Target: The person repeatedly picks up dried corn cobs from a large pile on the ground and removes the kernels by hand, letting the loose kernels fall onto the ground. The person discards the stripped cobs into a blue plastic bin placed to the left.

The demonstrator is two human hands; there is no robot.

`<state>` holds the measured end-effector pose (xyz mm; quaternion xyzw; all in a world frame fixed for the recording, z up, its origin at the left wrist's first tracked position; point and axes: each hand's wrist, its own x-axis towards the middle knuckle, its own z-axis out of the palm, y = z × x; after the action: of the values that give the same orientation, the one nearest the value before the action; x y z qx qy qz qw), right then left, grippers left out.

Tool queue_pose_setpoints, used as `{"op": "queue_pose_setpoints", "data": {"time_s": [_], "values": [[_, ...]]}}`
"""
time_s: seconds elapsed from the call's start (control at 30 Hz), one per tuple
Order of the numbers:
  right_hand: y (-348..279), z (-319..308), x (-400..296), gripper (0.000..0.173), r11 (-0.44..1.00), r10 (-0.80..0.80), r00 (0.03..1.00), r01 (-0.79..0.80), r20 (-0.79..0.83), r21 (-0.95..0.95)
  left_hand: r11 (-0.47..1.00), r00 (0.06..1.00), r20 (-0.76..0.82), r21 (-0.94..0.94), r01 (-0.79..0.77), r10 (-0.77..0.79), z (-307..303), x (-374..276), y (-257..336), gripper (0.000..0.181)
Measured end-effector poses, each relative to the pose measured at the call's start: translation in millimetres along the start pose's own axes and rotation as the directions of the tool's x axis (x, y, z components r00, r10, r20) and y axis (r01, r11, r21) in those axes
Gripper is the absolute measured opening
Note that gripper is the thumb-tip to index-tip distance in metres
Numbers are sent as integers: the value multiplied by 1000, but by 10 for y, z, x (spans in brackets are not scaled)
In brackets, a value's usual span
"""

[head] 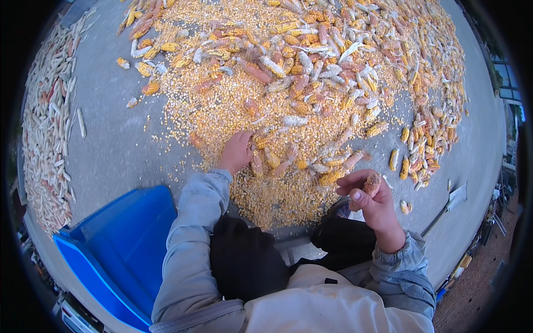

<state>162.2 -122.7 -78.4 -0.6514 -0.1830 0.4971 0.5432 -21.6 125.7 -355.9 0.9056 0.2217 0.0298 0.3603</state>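
In front of me a heap of loose yellow corn kernels [195, 110] covers the concrete, with shelled cobs and partly shelled ears lying in it. My left hand [237, 153] reaches down to the near part of the heap, beside a corn ear [261, 142]. Its fingertips are mostly hidden, and I cannot tell whether they grip anything. Raised at the heap's near right side, my right hand [381, 204] holds a reddish, bare-looking corn cob [372, 185] between thumb and fingers. More ears [331, 178] rest on the kernels just left of that hand.
A blue plastic bin [133, 241] is at my left, its near side bent by the lens. Beyond it stretches a long pile of pale cobs [48, 125]. More ears [433, 137] are piled at the right, near a flat-bladed long-handled tool [457, 197] on the concrete.
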Motion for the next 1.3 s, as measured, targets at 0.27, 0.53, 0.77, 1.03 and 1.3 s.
{"op": "queue_pose_setpoints", "data": {"time_s": [0.27,0.53,0.77,1.03,1.3], "values": [[54,32,51,25,997,75,997,-75,5,-15,939,928,-286,311,-146,238,-130,742,103,32],[-97,37,-71,26,998,55,998,-55,0,-21,936,972,-229,327,130,-55,-230,684,99,26],[-267,100,-157,28,982,-95,995,94,2,165,-164,922,376,-908,386,92,-1294,57,1492,47],[-613,492,-317,34,889,-273,960,229,56,397,474,896,436,-810,346,90,-2065,-655,2864,49],[-649,893,-508,32,900,-391,910,347,138,264,980,997,-66,192,47,-35,-2094,-1064,3376,39]]}}
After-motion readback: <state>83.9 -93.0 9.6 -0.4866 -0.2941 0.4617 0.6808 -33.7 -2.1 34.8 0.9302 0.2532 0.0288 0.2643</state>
